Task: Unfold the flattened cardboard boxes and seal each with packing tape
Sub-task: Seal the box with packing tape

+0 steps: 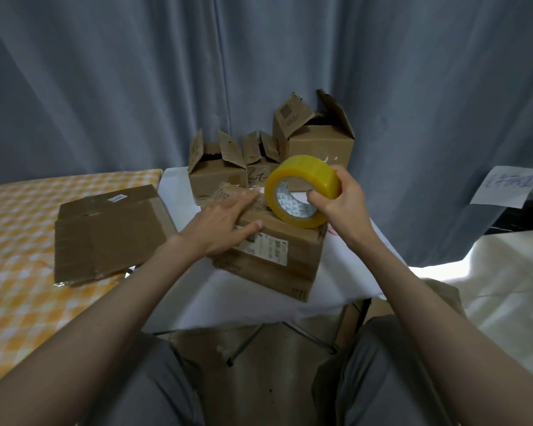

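Note:
A brown cardboard box (277,265) with a white shipping label stands on the white-covered table (246,305) in front of me. My left hand (222,226) lies flat on its top flaps, fingers straight, pressing them down. My right hand (339,207) grips a roll of yellow packing tape (305,179), thumb through the core, holding it at the box's far right top edge. Flattened cardboard boxes (105,235) lie stacked to the left.
Three unfolded boxes with open flaps stand at the back: a low one (216,176), a small one (259,161) and a taller one (317,142). A yellow checked surface (19,241) is on the left. Grey curtains hang behind. A paper sheet (505,186) hangs at right.

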